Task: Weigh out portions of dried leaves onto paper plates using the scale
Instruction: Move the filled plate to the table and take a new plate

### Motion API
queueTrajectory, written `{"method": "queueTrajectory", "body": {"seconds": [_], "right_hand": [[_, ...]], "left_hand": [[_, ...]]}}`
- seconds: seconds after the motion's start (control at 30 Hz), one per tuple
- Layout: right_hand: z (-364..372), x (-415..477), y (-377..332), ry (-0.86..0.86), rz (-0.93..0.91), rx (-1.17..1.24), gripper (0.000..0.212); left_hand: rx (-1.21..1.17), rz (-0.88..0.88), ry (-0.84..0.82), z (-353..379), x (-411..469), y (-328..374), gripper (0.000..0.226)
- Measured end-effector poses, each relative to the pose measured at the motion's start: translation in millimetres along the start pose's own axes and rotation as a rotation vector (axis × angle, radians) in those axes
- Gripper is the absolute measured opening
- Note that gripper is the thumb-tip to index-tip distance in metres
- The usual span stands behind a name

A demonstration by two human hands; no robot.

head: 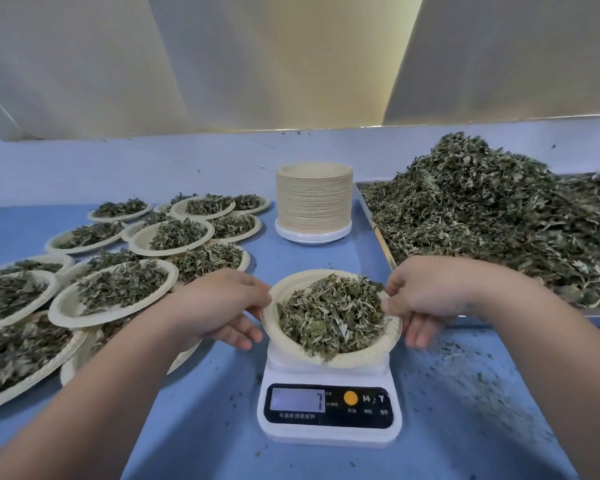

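— Dried leaves [329, 313] fill the paper plate [347, 361] over the scale [329, 434], at the near middle of the bench [205, 393]. How would you carry that?
— By the rim, on both sides, as the head view shows it held. The left hand [219, 306] pinches the left edge, thumb above and fingers curled beneath. The right hand [426, 296] grips the right edge the same way.
— Is the plate resting on the platform or lifted?
— I cannot tell. It tilts a little toward the camera, and the display shows one digit, perhaps a 7, but it is blurred.
— And the load?
— Very light, I'd judge, and loose and crumbly. The plate looks thin and will likely flex, so keep it level and move it slowly, or flakes will slip over the low rim. Crumbs [465, 375] lie scattered on the bench to the right of the scale.
— What else holds leaves?
— A metal tray [374, 223] at the right carries a big heap [492, 220], piled well above its edge. On the left, many filled plates [118, 289] overlap one another, each with a similar mound. Behind the scale stands a tall stack of empty plates [314, 199], just beside the tray's corner
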State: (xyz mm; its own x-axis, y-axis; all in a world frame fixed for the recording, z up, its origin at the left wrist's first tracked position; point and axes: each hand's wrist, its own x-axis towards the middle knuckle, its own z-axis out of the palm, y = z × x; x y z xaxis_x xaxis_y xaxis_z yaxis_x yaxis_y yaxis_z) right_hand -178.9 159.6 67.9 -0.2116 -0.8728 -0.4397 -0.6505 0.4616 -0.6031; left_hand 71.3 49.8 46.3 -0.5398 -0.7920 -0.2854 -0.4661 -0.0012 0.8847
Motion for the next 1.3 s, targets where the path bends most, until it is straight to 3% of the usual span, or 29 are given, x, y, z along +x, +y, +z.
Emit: {"method": "queueTrajectory", "body": {"seconds": [0.1,0.27,0.43,0.57,0.7,0.83,1.0,1.17,1.3], "right_hand": [[0,-2,-2,0.036,-0.056,0.102,0.016],[10,-6,-23,0.132,-0.268,0.520,0.015],[38,0,-67,0.047,-0.440,0.807,0.017],[59,20,-114,0.006,-0.471,0.834,0.018],[81,41,-172,-0.067,-0.485,0.865,0.014],[99,61,-209,-0.025,-0.471,0.790,0.010],[116,84,-229,0.010,-0.450,0.697,0.008],[117,108,-236,0.057,-0.438,0.637,0.014],[110,122,-240,0.096,-0.455,0.584,0.009]], "left_hand": [[-0.102,0.012,0.035,0,-4,0,0.022],[-0.461,0.070,0.110,-21,-12,-4,0.025],[-0.693,0.081,0.175,-71,-31,-19,0.022],[-0.669,0.042,0.231,-116,-50,-29,0.023],[-0.639,-0.012,0.392,-174,-61,-37,0.020],[-0.615,-0.028,0.550,-237,-58,-40,0.001],[-0.551,-0.094,0.694,-299,-35,-58,0.017],[-0.543,-0.131,0.783,-338,2,-77,0.004],[-0.502,-0.186,0.774,-350,31,-89,0.012]]}}
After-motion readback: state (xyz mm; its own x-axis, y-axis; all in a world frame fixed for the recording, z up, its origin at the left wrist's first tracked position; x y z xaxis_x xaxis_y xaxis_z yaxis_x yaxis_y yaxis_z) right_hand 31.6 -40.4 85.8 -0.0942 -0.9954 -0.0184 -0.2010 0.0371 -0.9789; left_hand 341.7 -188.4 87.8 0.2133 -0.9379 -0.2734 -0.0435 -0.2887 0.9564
